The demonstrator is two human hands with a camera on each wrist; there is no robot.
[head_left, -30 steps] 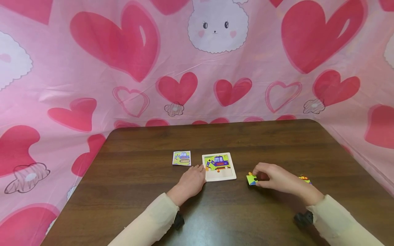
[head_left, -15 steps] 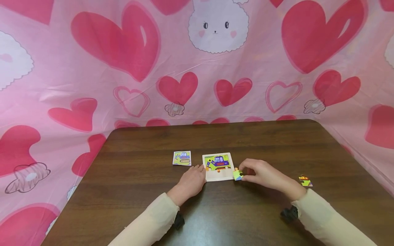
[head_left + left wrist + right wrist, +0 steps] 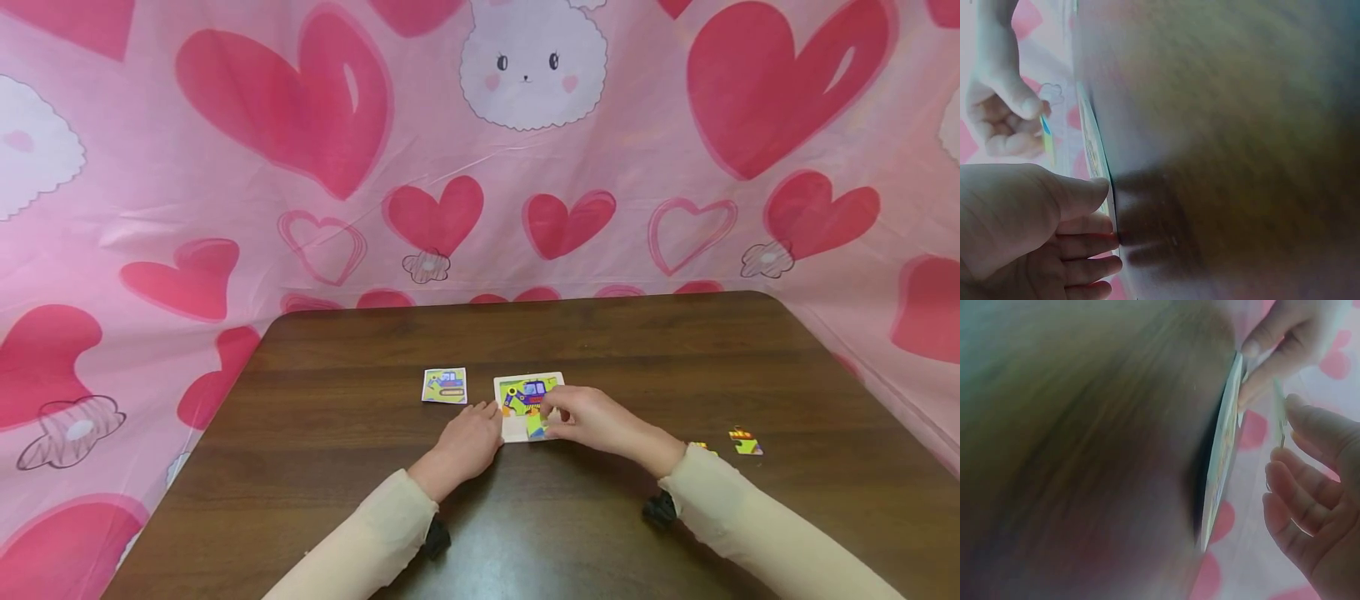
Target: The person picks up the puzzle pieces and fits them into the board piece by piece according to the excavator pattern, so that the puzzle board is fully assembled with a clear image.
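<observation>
A square wooden puzzle tray lies mid-table, its upper part filled with pieces that show a blue excavator on green. My right hand pinches a green and blue puzzle piece between thumb and fingers, over the tray's lower part. In the left wrist view that puzzle piece hangs above the tray, apart from it. My left hand rests at the tray's left edge, its fingers fairly straight and touching the frame, as the left wrist view also shows.
A small picture card of an excavator lies left of the tray. To the right lies a loose puzzle piece, with another piece partly hidden behind the right forearm. A pink heart-printed cloth hangs behind the brown table.
My right hand has carried the green and blue puzzle piece leftward from the table on the right to over the tray. Loose pieces at the right have come into sight. The left hand stays put.
</observation>
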